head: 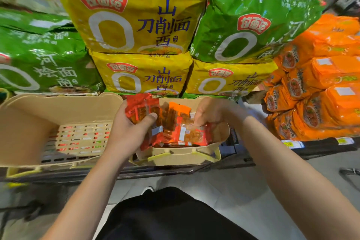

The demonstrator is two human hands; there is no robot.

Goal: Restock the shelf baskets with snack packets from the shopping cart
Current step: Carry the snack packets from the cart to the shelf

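We grip red packets (pixel 141 110) in left hand (pixel 124 132); right hand (pixel 209 112) pinches packet in basket (pixel 175 157) (already well filled). We advise: lay flat, labels forward, spare batch to left basket (pixel 58 111).

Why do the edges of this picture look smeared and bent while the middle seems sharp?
In the head view, the wide lens bows the stacked yellow noodle bags outward. The left basket and the corners streak with motion blur. The left hand, its snack packets and the right hand stay fairly crisp. Shop light leaves pale glare on the green bags.
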